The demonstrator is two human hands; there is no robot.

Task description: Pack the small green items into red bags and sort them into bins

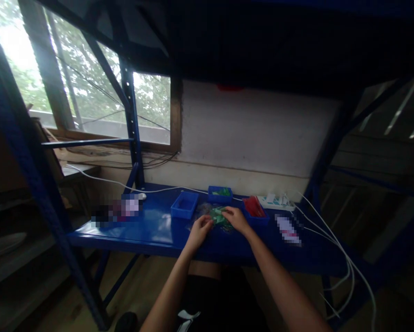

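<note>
A crumpled green piece that looks like thin plastic wrapping point(218, 216) is between my two hands above the blue shelf. My left hand point(200, 228) pinches its left edge, fingers closed. The fingers of my right hand point(237, 219) are closed on its upper right side. Some clear, wrinkled plastic point(203, 209) lies just behind my left hand. Small pieces under my hands are too dim to make out. Close by on the right, a blue tray holds red pieces point(253, 206). Behind my hands, a small blue tray point(220, 198) holds more green pieces.
Left of my hands is another blue tray point(184, 206), its contents too dark to tell. A white power strip point(276, 202) with cables lies at the back right. Blurred-out items lie at both sides. A blue upright point(55, 198) stands left, and an upper shelf hangs overhead.
</note>
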